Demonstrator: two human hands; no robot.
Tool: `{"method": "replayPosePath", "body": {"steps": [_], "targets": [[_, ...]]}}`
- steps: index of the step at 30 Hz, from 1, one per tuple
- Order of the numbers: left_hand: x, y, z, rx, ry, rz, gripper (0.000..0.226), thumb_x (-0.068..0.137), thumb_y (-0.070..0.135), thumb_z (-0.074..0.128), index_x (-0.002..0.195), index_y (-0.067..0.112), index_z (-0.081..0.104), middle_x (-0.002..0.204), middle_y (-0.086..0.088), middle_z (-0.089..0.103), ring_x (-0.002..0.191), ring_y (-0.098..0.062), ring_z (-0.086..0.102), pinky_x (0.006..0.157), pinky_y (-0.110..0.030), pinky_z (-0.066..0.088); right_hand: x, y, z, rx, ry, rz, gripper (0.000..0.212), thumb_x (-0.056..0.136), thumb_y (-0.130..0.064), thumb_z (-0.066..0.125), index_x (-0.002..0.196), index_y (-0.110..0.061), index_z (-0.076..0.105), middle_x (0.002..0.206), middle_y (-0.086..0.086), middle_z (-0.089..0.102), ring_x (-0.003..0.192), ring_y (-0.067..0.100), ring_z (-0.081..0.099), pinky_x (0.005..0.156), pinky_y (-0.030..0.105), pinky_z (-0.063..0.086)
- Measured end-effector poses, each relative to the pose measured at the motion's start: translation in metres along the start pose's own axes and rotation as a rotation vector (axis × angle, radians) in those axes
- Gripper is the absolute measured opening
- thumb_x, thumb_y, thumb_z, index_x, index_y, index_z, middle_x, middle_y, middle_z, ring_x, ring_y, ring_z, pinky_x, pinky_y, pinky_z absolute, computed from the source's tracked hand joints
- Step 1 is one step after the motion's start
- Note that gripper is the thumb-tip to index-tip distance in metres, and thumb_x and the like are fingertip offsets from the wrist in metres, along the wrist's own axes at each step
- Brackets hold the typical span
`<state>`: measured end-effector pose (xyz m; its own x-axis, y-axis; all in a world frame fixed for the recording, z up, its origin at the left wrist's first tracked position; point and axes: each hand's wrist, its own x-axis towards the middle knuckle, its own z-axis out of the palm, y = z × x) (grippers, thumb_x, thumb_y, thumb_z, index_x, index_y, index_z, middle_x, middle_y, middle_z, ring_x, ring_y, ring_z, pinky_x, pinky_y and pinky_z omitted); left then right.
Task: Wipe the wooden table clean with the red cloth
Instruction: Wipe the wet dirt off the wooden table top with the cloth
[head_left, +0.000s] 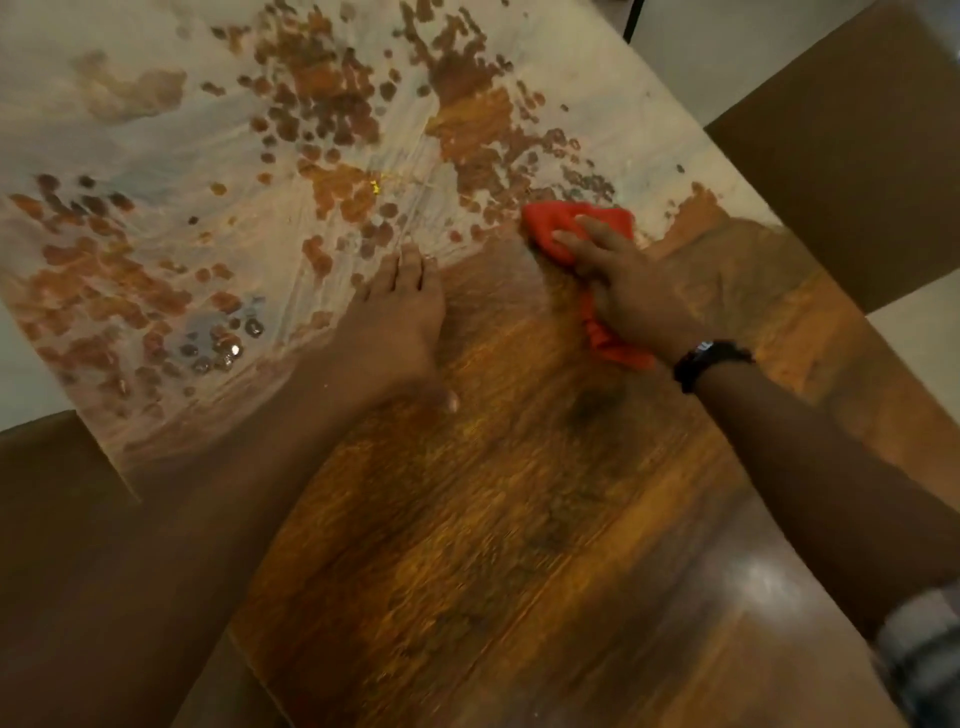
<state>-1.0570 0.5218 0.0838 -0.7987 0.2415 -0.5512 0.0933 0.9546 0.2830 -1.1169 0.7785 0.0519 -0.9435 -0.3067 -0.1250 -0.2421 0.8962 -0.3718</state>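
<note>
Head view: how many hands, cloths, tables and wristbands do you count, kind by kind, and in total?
2 hands: left hand, right hand
1 red cloth
1 wooden table
1 black wristband
Total: 5

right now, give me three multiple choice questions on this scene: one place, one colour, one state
1. Where is the red cloth? A on a chair B under the right hand C on the floor
2. What colour is the film on the far half of the wooden table? A green B black C whitish
3. How does the left hand lie? A flat on the table B holding the cloth C lifted clear
B: the right hand presses it down. C: a pale smear covers it. A: its fingers lie straight on the wood.
</note>
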Motion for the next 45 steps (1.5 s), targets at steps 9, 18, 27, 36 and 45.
{"method": "replayPosePath", "body": {"steps": [9,18,27,36,45], "targets": [[0.022,0.008,0.000,0.154,-0.024,-0.057,0.141,0.060,0.054,0.084,0.154,0.007,-0.010,0.162,-0.012,-0.018,0.150,-0.030,-0.014,0.122,-0.050,0.004,0.046,0.058,-0.031,-0.007,0.236,0.416,0.048,0.101,-0.004,0.035,0.144,-0.022,0.045,0.155,0.006,0.032,0.140,0.027,0.033,0.114,0.032,0.023],[0.024,0.033,-0.012,0.296,-0.066,-0.183,0.127,0.066,0.044,0.085,0.154,0.002,0.003,0.162,-0.019,-0.003,0.149,-0.037,0.002,0.119,-0.052,0.016,0.011,0.008,0.005,-0.067,-0.116,-0.249,0.058,0.096,0.000,0.041,0.147,-0.029,0.039,0.160,0.000,0.024,0.147,0.026,0.020,0.119,0.043,0.023],[0.028,0.035,-0.009,0.320,-0.031,-0.183,0.107,0.081,0.042,0.074,0.154,0.001,0.008,0.160,-0.022,0.002,0.147,-0.038,0.010,0.117,-0.052,0.019,0.040,0.147,-0.071,0.014,0.236,0.647,0.052,0.096,-0.006,0.038,0.143,-0.026,0.047,0.155,0.007,0.036,0.140,0.030,0.036,0.115,0.036,0.029],[0.024,0.030,-0.010,0.316,-0.008,-0.143,0.103,0.077,0.047,0.076,0.152,0.008,0.017,0.161,-0.018,0.003,0.147,-0.035,0.012,0.118,-0.049,0.020,0.075,0.064,-0.042,0.058,0.121,0.341,0.046,0.101,-0.012,0.041,0.144,-0.027,0.043,0.147,-0.003,0.042,0.129,0.019,0.044,0.107,0.026,0.036],[0.022,0.025,-0.012,0.283,-0.036,-0.128,0.122,0.067,0.055,0.080,0.154,0.010,0.006,0.162,-0.012,-0.004,0.149,-0.031,0.002,0.117,-0.051,0.019,0.025,0.149,-0.073,0.116,0.210,0.725,0.051,0.099,-0.032,0.041,0.149,-0.031,0.033,0.156,0.007,0.033,0.139,0.030,0.037,0.116,0.043,0.030]]}}
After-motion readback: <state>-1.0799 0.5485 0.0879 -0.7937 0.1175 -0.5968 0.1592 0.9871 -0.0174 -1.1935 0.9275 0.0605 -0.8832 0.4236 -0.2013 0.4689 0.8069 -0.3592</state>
